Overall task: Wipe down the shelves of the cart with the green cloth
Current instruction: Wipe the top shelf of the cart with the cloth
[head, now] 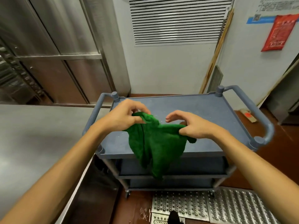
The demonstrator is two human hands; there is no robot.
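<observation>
A grey-blue three-shelf cart (202,110) stands in front of me, its top shelf bare. Above the near half of that shelf hangs the green cloth (155,147), held up between both hands and drooping past the cart's front edge. My left hand (124,117) pinches the cloth's upper left edge with curled fingers. My right hand (191,125) grips the upper right edge with thumb and lower fingers, while its index finger is curled free above. The two lower shelves (186,165) show only partly behind the cloth.
A steel counter (37,139) runs along my left, touching the cart's left handle (95,113). Steel cabinets (56,54) stand at the back left, and a white wall with a vent (178,20) rises behind the cart. Perforated metal floor plates (210,206) lie below.
</observation>
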